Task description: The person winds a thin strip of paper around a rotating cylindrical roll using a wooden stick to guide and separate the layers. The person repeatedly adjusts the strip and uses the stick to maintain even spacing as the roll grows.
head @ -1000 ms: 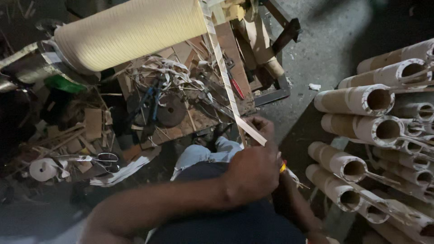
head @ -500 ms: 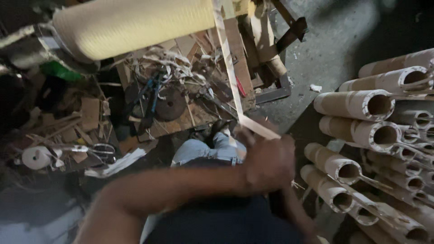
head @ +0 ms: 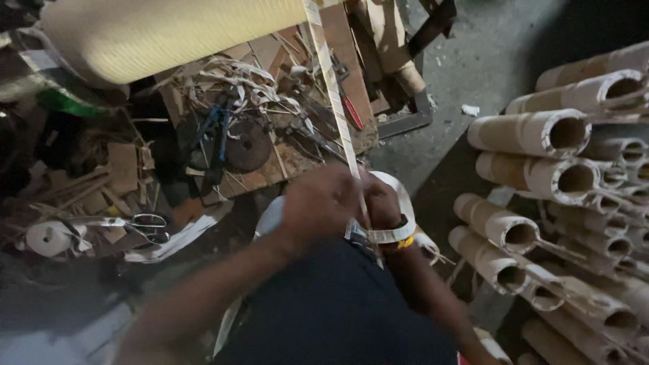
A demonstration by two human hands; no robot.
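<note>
Head view: we see our left hand [head: 321, 203] and right hand [head: 380, 201] closed together on a pale strip [head: 334, 88] running up to the far big roll [head: 169, 34]. Tubes [head: 534, 132] lie stacked right; scissors [head: 145, 226] near left.

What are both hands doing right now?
Left hand: closed on the pale strip.
Right hand: closed, strip looped around it.

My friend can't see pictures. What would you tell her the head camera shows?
Two hands, the left hand and right hand, grip a pale strip running down from a big cream roll. Cardboard tubes are stacked on the right, and scissors lie among scraps on the left.
</note>
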